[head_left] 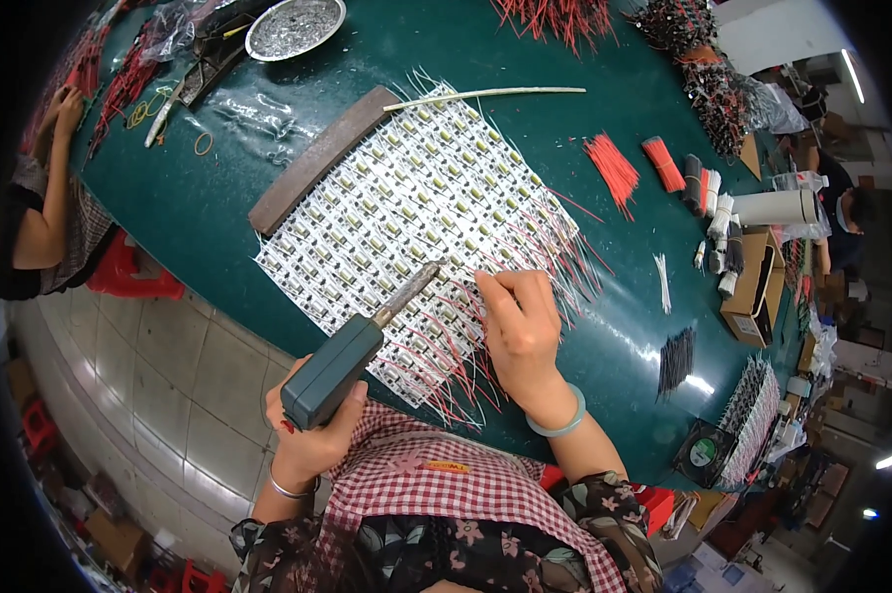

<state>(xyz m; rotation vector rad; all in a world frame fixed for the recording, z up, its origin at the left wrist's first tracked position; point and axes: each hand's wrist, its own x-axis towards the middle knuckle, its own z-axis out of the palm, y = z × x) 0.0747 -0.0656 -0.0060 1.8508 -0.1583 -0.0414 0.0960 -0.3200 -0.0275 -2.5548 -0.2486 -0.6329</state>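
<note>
My left hand [317, 440] is wrapped round the grip of a dark green soldering gun [333, 370]. Its metal tip points up and right, reaching the middle of a white panel of small circuit boards [342, 203]. Close by the tip, my right hand [527, 341] pinches a thin wire [471, 269] against the panel; the fingers partly hide it. Red and pale wires [436, 354] stick out from the boards along the panel's near and right sides. A dark curved bar [317, 163] lies along the panel's far left edge, with a pale thin stick [495, 93] beside it.
Bundles of red wire [614, 173], black wire [676, 362] and white wire [662, 284] lie on the green table [218, 198] to the right. A cardboard box [757, 287] and a black spool [704, 453] stand beyond. A metal dish [296, 30] is far left; another person's hands [65, 111] work there.
</note>
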